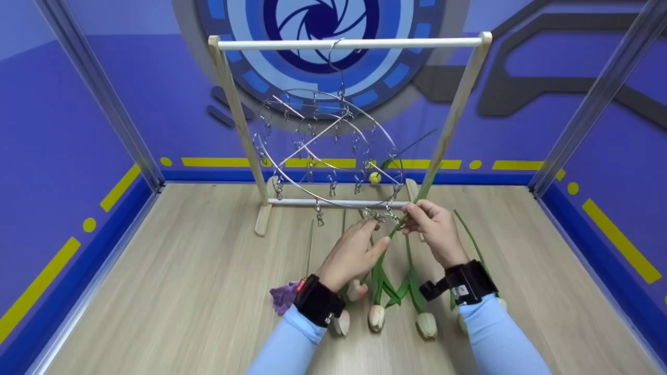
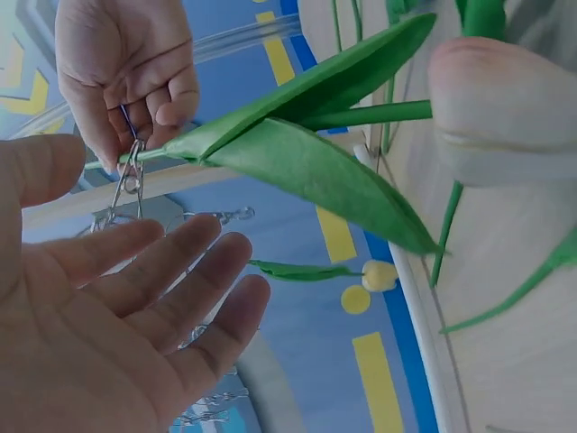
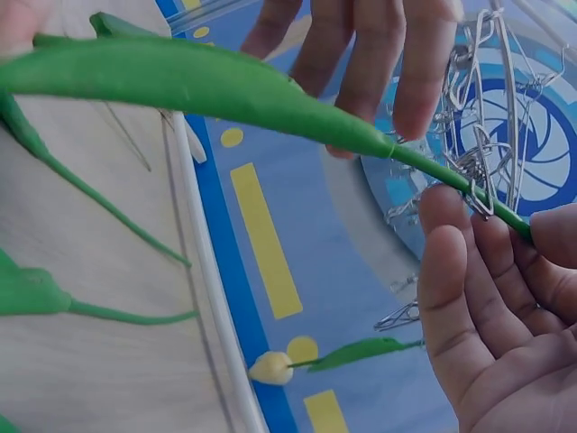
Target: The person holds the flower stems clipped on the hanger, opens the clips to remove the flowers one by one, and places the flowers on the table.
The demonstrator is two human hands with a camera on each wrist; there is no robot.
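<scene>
My right hand [image 1: 435, 229] pinches the stem of a pale pink tulip [image 1: 376, 317], close to a metal clip [image 3: 487, 180] hanging from the hanger. The clip lies around or against the stem; whether it grips it I cannot tell. My left hand [image 1: 354, 255] is beside the stem with its fingers extended; its palm [image 2: 135, 316] shows in the left wrist view. The tulip's green leaves [image 2: 315, 180] spread below the pinched stem. Above the table, the round wire hanger [image 1: 312, 140] with several clips hangs tilted from a wooden rack [image 1: 229, 104].
A yellow tulip [image 1: 375, 178] hangs head down at the hanger's back right. Several tulips lie on the table, including a white one [image 1: 427, 325] near my right wrist. A purple flower [image 1: 284, 298] lies by my left wrist. Blue panels [image 1: 73, 130] enclose the table.
</scene>
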